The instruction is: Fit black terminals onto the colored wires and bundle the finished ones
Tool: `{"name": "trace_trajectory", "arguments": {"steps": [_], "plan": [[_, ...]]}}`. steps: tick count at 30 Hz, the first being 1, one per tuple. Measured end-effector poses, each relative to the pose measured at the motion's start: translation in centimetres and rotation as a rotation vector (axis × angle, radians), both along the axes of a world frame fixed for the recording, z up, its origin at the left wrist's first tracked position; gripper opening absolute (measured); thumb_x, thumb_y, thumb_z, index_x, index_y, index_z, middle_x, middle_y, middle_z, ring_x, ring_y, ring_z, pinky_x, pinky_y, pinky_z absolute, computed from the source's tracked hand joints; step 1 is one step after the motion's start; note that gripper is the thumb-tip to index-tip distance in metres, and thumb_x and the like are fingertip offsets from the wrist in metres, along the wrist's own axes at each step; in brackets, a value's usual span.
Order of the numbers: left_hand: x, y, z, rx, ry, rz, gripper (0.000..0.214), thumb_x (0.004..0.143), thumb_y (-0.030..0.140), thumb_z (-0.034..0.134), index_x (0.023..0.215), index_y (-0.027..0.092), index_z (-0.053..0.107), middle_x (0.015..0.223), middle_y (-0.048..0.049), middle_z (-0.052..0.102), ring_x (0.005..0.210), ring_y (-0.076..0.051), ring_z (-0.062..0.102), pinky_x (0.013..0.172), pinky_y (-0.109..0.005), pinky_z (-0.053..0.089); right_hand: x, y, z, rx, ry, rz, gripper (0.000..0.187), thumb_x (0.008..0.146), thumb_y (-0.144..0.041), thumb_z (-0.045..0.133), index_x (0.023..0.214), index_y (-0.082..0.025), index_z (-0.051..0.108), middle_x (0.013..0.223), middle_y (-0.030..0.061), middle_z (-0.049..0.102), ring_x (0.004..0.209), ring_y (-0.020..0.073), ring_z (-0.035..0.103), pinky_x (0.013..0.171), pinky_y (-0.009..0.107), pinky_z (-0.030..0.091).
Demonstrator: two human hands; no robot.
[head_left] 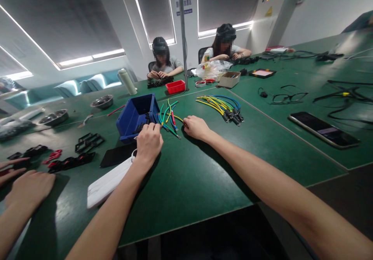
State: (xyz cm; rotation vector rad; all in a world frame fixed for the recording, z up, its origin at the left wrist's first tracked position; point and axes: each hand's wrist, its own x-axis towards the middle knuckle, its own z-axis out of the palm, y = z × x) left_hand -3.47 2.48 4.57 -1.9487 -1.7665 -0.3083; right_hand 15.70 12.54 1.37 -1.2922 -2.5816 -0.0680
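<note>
My left hand point(149, 145) is closed at the front edge of a blue plastic bin point(125, 126), its fingers curled away from view. Whatever it may hold is hidden. Small black parts point(141, 127) lie inside the bin. My right hand point(196, 127) rests on the table with its fingers closed round the end of a yellow cable point(178, 118). Between the hands lies a loose group of green, blue and yellow cables point(169, 116) with metal lugs, one bearing a red section. Beyond my right hand is a fanned bundle of cables point(221, 106) with black sleeved ends.
A white power bank-like slab point(109, 182) and a black flat item point(116, 155) lie left of my left forearm. Another person's hand point(29, 188) is at far left, by black frames point(89, 141). A phone point(323, 129) and glasses point(287, 97) lie right. Two people sit opposite.
</note>
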Motion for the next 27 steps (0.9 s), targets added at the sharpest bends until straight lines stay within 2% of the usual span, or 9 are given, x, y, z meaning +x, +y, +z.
{"name": "trace_trajectory", "arguments": {"steps": [8, 15, 18, 23, 27], "plan": [[0.7, -0.1, -0.6, -0.102, 0.004, -0.087, 0.026, 0.084, 0.009, 0.043, 0.103, 0.016, 0.06, 0.098, -0.0117, 0.06, 0.097, -0.028, 0.05, 0.085, -0.038, 0.045, -0.2, -0.3, 0.0, -0.028, -0.007, -0.032, 0.029, 0.091, -0.022, 0.04, 0.115, -0.016, 0.055, 0.108, 0.0145, 0.062, 0.094, 0.0281, 0.062, 0.081, 0.036, 0.046], [1.5, 0.3, -2.8, -0.213, -0.142, -0.248, 0.026, 0.082, 0.005, 0.043, 0.098, 0.017, 0.059, 0.096, -0.009, 0.06, 0.093, -0.023, 0.053, 0.087, -0.034, 0.046, -0.2, -0.1, -0.2, -0.062, 0.041, -0.086, 0.034, 0.09, -0.025, 0.042, 0.121, -0.014, 0.049, 0.115, 0.0162, 0.059, 0.098, 0.03, 0.061, 0.083, 0.039, 0.045], [1.6, 0.5, -3.4, -0.245, -0.218, -0.308, 0.023, 0.081, 0.006, 0.044, 0.095, 0.017, 0.059, 0.095, -0.0079, 0.061, 0.093, -0.022, 0.054, 0.087, -0.034, 0.046, -0.2, 0.0, -0.4, -0.059, 0.064, -0.106, 0.035, 0.089, -0.026, 0.042, 0.121, -0.014, 0.05, 0.116, 0.0164, 0.06, 0.099, 0.0306, 0.061, 0.084, 0.04, 0.046], [1.8, 0.4, -3.8, -0.25, -0.296, -0.329, 0.019, 0.085, 0.01, 0.044, 0.094, 0.017, 0.059, 0.094, -0.0081, 0.061, 0.092, -0.022, 0.055, 0.086, -0.036, 0.047, -0.1, 0.3, -0.4, -0.102, 0.053, -0.145, 0.029, 0.089, -0.023, 0.041, 0.113, -0.014, 0.056, 0.111, 0.0171, 0.063, 0.101, 0.0307, 0.062, 0.084, 0.039, 0.046], [2.0, 0.3, -3.9, -0.273, -0.385, -0.395, 0.034, 0.078, -0.002, 0.04, 0.099, 0.018, 0.059, 0.1, -0.0077, 0.061, 0.1, -0.02, 0.056, 0.093, -0.035, 0.047, -0.1, 0.2, -0.4, -0.101, 0.028, -0.175, 0.027, 0.089, -0.021, 0.038, 0.106, -0.014, 0.059, 0.106, 0.0177, 0.065, 0.096, 0.0319, 0.064, 0.078, 0.04, 0.048]]}}
